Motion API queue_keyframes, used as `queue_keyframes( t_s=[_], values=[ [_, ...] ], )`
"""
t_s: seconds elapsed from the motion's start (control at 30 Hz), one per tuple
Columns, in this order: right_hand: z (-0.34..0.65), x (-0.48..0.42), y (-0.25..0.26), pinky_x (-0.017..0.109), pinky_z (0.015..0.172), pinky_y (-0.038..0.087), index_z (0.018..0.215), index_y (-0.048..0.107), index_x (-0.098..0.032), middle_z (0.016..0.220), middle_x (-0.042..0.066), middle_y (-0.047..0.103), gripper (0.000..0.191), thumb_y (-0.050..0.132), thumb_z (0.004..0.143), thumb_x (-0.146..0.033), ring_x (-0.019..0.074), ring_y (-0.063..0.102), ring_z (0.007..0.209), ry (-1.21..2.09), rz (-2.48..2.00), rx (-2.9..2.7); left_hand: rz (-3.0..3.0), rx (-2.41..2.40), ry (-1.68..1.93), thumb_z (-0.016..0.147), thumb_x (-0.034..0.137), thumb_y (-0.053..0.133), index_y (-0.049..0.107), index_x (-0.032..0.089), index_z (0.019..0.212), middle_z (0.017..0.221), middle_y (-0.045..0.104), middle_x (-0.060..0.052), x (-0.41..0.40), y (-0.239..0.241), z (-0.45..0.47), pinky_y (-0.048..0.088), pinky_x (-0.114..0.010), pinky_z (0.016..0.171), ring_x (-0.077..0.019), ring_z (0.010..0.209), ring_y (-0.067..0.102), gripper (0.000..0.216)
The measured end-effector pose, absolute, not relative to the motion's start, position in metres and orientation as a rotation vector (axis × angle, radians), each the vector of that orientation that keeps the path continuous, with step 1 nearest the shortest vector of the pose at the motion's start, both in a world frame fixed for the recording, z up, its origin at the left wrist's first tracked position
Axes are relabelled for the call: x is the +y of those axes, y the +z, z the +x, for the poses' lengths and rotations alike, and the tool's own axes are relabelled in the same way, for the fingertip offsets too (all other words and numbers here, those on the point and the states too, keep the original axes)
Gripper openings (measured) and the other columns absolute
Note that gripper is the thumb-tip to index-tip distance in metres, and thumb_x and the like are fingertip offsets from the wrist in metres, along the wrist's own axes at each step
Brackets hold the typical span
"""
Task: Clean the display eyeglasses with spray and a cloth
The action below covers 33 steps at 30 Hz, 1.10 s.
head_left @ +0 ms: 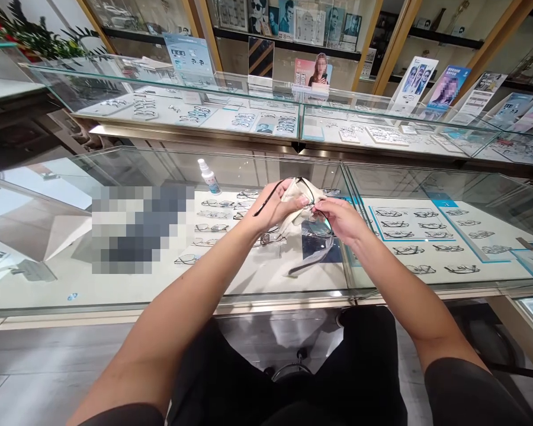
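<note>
Above the glass counter, my left hand (pixel 273 207) is closed on a cream cleaning cloth (pixel 302 192), folded around one lens of a pair of dark-framed eyeglasses (pixel 320 227). The thumb presses the cloth against that lens. My right hand (pixel 343 219) pinches the frame near its middle, fingers touching the cloth's edge. The other lens, clear, shows below the right fingers. One temple sticks out to the left past my left wrist; the other hangs down toward the counter. The covered lens is mostly hidden.
A white spray bottle (pixel 209 177) stands on the glass display counter (pixel 266 285), left of my hands. Rows of eyeglasses (pixel 393 225) lie under its glass. Behind runs a second display case (pixel 231 131) with upright advertising cards (pixel 413 86). A blurred patch (pixel 142 231) covers the counter's left.
</note>
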State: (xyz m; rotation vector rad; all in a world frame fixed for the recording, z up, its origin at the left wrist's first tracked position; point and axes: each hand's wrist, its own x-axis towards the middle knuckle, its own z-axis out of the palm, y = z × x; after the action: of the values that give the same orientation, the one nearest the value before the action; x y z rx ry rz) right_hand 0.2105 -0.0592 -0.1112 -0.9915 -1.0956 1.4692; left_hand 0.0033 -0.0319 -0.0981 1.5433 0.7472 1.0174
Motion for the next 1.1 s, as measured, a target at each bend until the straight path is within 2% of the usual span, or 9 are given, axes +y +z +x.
queue_keyframes(
  t_s=[0.1,0.23,0.43,0.57,0.63,0.8,0.9,1.03,1.1],
  values=[
    [0.211,-0.060,-0.108,0.030,0.064,0.040,0.067,0.077,-0.021,0.069,0.000,0.069,0.023,0.091,0.062,-0.039,0.0136,0.053,0.065,1.547,-0.986,-1.095,1.543,0.791,1.021,0.075,0.061,0.092,0.071,0.015,0.095,0.083,0.070,-0.003,-0.037,-0.096,0.009,0.045,-0.025,0.061,-0.0143,0.068,0.059,0.054],
    [0.206,-0.063,-0.108,0.029,0.062,0.038,0.066,0.073,-0.021,0.063,-0.002,0.062,0.024,0.090,0.062,-0.038,0.0126,0.049,0.062,1.589,-0.962,-1.126,1.623,0.838,1.125,0.082,0.069,0.084,0.062,0.018,0.080,0.071,0.058,0.002,-0.040,-0.097,0.015,0.037,-0.023,0.056,-0.0107,0.062,0.047,0.056],
    [0.201,-0.067,-0.111,0.029,0.061,0.041,0.067,0.069,-0.022,0.068,-0.001,0.061,0.026,0.088,0.064,-0.039,0.0122,0.047,0.061,1.617,-0.907,-1.116,1.793,0.890,1.161,0.097,0.079,0.059,0.049,0.019,0.067,0.062,0.048,0.001,-0.041,-0.087,0.008,0.030,-0.026,0.053,-0.0111,0.058,0.041,0.068],
    [0.211,-0.064,-0.109,0.031,0.063,0.046,0.065,0.061,-0.024,0.071,-0.001,0.060,0.032,0.088,0.066,-0.042,0.0141,0.047,0.065,1.566,-0.870,-1.117,1.930,0.929,0.900,0.091,0.070,0.074,0.058,0.018,0.071,0.064,0.055,0.000,-0.033,-0.065,-0.026,0.035,-0.025,0.054,-0.0120,0.057,0.049,0.058],
    [0.218,-0.060,-0.108,0.031,0.067,0.049,0.067,0.062,-0.025,0.073,-0.001,0.060,0.031,0.087,0.067,-0.043,0.0146,0.049,0.068,1.524,-0.855,-1.110,1.903,1.057,0.918,0.089,0.066,0.076,0.062,0.018,0.075,0.065,0.058,-0.001,-0.029,-0.054,-0.051,0.036,-0.025,0.052,-0.0129,0.055,0.051,0.052],
    [0.233,-0.049,-0.105,0.031,0.071,0.052,0.076,0.068,-0.025,0.076,-0.002,0.057,0.029,0.086,0.070,-0.048,0.0148,0.051,0.072,1.469,-0.829,-1.091,1.761,1.517,1.049,0.093,0.056,0.074,0.069,0.021,0.104,0.069,0.070,-0.001,-0.016,-0.044,-0.118,0.036,-0.027,0.050,-0.0162,0.049,0.055,0.037],
    [0.238,-0.046,-0.104,0.032,0.071,0.052,0.076,0.068,-0.025,0.075,-0.002,0.056,0.031,0.087,0.070,-0.049,0.0151,0.054,0.074,1.460,-0.830,-1.060,1.703,1.847,0.801,0.092,0.057,0.073,0.071,0.019,0.095,0.058,0.065,-0.001,-0.003,-0.049,-0.148,0.038,-0.031,0.055,-0.0173,0.046,0.051,0.038],
    [0.240,-0.044,-0.103,0.031,0.068,0.050,0.078,0.069,-0.026,0.073,-0.001,0.057,0.030,0.087,0.069,-0.048,0.0160,0.055,0.074,1.438,-0.858,-0.996,1.638,2.257,0.430,0.084,0.053,0.086,0.068,0.018,0.076,0.057,0.061,-0.002,0.018,-0.065,-0.172,0.045,-0.036,0.075,-0.0219,0.065,0.058,0.040],
    [0.241,-0.042,-0.103,0.031,0.069,0.051,0.079,0.068,-0.026,0.076,-0.001,0.060,0.031,0.088,0.068,-0.046,0.0161,0.058,0.075,1.410,-0.864,-0.958,1.566,2.332,0.392,0.077,0.053,0.092,0.063,0.020,0.068,0.054,0.056,-0.002,0.030,-0.077,-0.183,0.046,-0.041,0.083,-0.0243,0.071,0.059,0.045]
  ],
)
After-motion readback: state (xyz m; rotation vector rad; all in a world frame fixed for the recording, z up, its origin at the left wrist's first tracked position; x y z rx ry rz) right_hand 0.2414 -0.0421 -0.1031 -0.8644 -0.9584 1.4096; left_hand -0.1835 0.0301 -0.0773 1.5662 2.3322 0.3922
